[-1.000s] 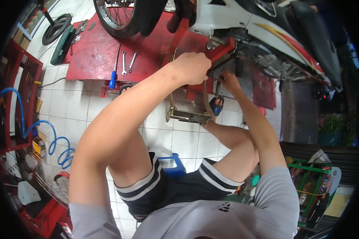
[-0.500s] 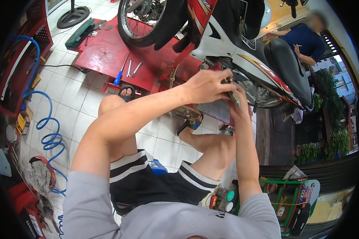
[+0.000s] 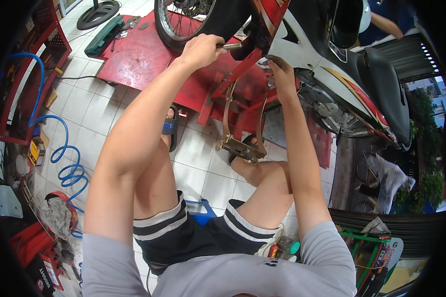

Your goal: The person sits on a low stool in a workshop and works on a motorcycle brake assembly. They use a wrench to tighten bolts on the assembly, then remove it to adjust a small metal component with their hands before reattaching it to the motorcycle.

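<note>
My left hand (image 3: 201,51) is stretched forward over the red lift platform (image 3: 134,64), fingers closed round a short brass-coloured metal rod (image 3: 231,46). The rod's free end points right, beside a red upright bar below the motorcycle (image 3: 302,52). Close to that bar, on its right side, my right hand (image 3: 282,78) has its fingers bent together at a small silvery piece, too hidden to name. Below the hands, a metal frame with curved arms and a brass-coloured base (image 3: 240,148) stands between my feet.
Front wheel (image 3: 186,22) and tyre rise over the platform. A green tool case (image 3: 104,37) lies at its far left. A coiled blue hose (image 3: 67,153) hangs at left by a red cabinet (image 3: 22,94). Jars (image 3: 286,245) and a green rack (image 3: 354,237) stand at lower right. Another person's arm (image 3: 386,24) shows far right.
My hands, together over a metal part before, have come apart. The left has moved forward and left with the rod; the right has moved forward to the red bar. The view has shifted.
</note>
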{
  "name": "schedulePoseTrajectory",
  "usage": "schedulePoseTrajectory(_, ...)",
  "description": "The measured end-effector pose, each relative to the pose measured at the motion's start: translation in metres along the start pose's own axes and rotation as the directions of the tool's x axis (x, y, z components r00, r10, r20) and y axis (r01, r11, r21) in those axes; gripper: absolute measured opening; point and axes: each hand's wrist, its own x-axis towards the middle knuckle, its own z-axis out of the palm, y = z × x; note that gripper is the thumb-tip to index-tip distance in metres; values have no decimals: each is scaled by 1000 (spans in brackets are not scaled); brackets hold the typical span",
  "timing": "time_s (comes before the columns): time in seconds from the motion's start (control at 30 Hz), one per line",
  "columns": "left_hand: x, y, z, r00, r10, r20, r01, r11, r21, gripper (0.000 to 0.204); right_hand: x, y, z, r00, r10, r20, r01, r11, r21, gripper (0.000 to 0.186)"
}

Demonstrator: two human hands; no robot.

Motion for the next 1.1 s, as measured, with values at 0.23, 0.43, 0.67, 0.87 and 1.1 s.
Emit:
schedulePoseTrajectory(0.23,19,18,18,985,171,27,-171,938,301,25,7,30,8,998,-37,57,29,990,140,35)
schedulePoseTrajectory(0.43,28,22,29,962,267,51,-261,856,445,22,6,24,9,996,-48,79,35,986,164,37)
schedulePoseTrajectory(0.67,35,13,37,907,420,28,-392,818,421,24,8,29,10,993,-75,89,61,988,145,37)
schedulePoseTrajectory(0.87,42,9,41,903,405,143,-429,856,288,27,19,42,17,901,-428,65,431,869,-243,52)
schedulePoseTrajectory(1.1,46,18,27,908,368,201,-399,906,143,29,3,11,39,811,-572,122,418,421,-805,46)
